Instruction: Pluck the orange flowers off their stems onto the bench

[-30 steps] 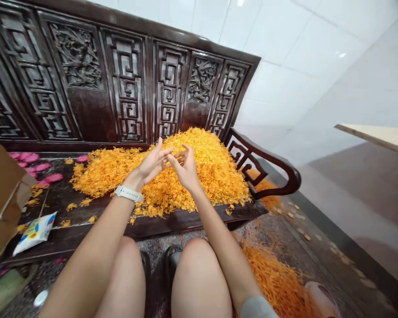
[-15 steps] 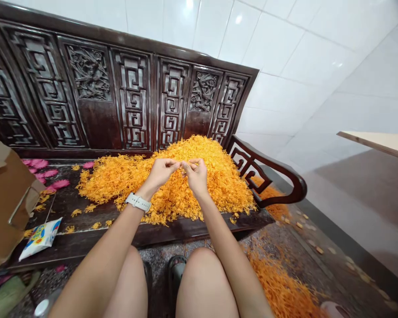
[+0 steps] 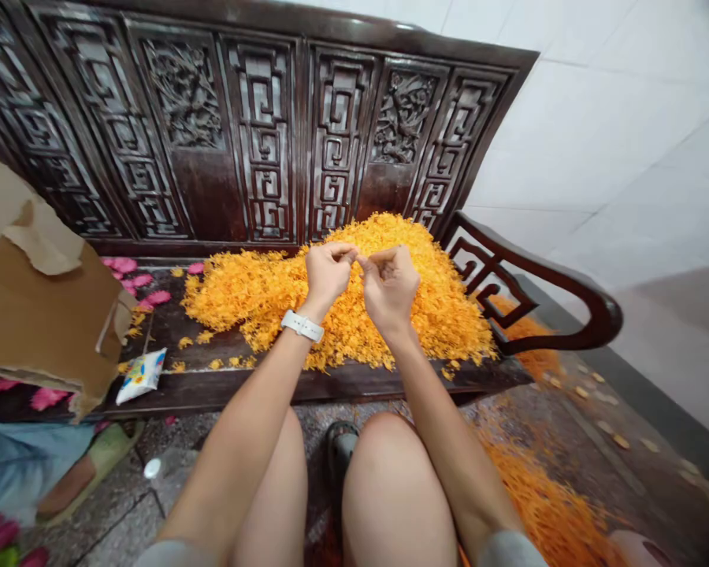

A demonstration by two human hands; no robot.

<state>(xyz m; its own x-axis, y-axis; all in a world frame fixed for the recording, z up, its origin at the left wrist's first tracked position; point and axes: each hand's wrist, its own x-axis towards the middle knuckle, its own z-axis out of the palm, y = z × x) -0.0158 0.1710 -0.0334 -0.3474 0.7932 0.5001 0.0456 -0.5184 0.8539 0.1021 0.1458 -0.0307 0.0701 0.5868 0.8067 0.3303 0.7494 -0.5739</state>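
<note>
A big heap of orange flower pieces (image 3: 260, 295) covers the seat of a dark carved wooden bench (image 3: 213, 386). Above the heap, my left hand (image 3: 326, 272) and my right hand (image 3: 391, 285) are held close together, fingertips almost touching. Both are closed in a pinch on something small that I cannot make out. A white watch (image 3: 302, 325) sits on my left wrist. My bare knees fill the bottom of the view.
A torn cardboard box (image 3: 41, 315) stands at the left end of the bench, with pink flowers (image 3: 135, 279) behind it and a small white packet (image 3: 142, 376) beside it. More orange pieces (image 3: 543, 504) lie on the floor at right. The bench's armrest (image 3: 543, 291) curves right.
My hands went from open, fingers spread, to closed pinches held together. The view has shifted, so the bench and heap now sit nearer and further right.
</note>
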